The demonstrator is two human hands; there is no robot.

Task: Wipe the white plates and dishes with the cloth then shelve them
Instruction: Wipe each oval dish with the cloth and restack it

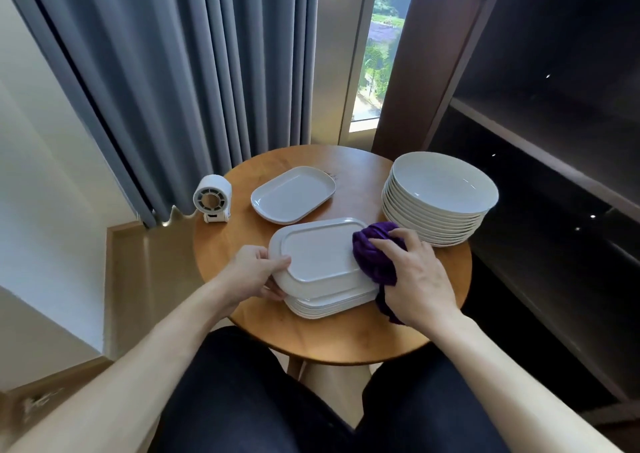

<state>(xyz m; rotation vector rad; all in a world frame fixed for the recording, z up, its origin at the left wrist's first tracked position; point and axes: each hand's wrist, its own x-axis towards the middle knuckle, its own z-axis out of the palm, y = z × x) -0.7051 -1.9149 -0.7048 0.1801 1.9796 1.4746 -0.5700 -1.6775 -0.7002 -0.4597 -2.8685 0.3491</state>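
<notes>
One upturned dish (322,255) gripped by left hand (254,276); right hand (419,279) clutches one cloth (375,255).

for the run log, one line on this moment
step: wipe | left hand: grips upturned dish | right hand: presses purple cloth on it

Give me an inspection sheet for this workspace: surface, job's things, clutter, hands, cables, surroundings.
Surface: round wooden table, in front of the person's lap.
Job's things: upturned dish atop a stack of rectangular dishes; purple cloth on its right end; single rectangular dish behind, right way up; stack of round dishes at the right.
Clutter: small white fan at the table's left edge.
Hands: left hand grips the upturned dish's left rim; right hand holds the purple cloth against it.
Cables: nothing seen.
Surroundings: grey curtain and window behind; dark shelf unit at the right.
</notes>
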